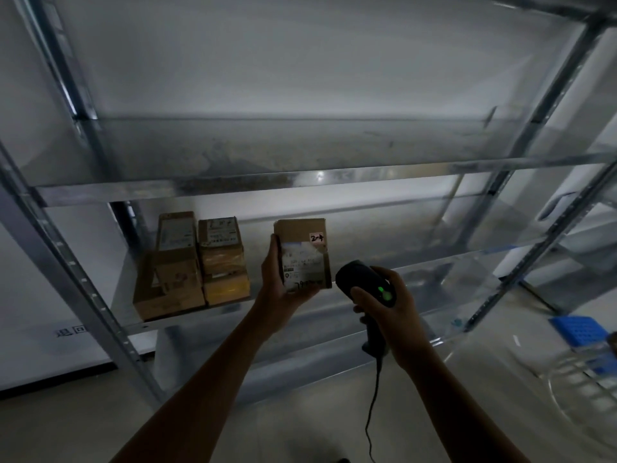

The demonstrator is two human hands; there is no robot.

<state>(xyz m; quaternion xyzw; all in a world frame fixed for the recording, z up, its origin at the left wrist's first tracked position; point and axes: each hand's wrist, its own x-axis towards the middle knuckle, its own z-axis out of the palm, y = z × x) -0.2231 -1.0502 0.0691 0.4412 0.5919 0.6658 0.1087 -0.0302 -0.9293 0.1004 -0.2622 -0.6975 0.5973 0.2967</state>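
Box (303,253) in left grip (283,282), scanner (365,284) just right.

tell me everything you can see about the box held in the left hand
The small cardboard box is brown, held upright in front of the metal shelf. A white shipping label covers most of its facing side, print too blurred to read. A small red-edged sticker with handwriting sits at its top right corner. The left hand grips its left edge and bottom.

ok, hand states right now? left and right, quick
Left hand: grips the box, label toward the camera.
Right hand: grips the scanner, green light on.
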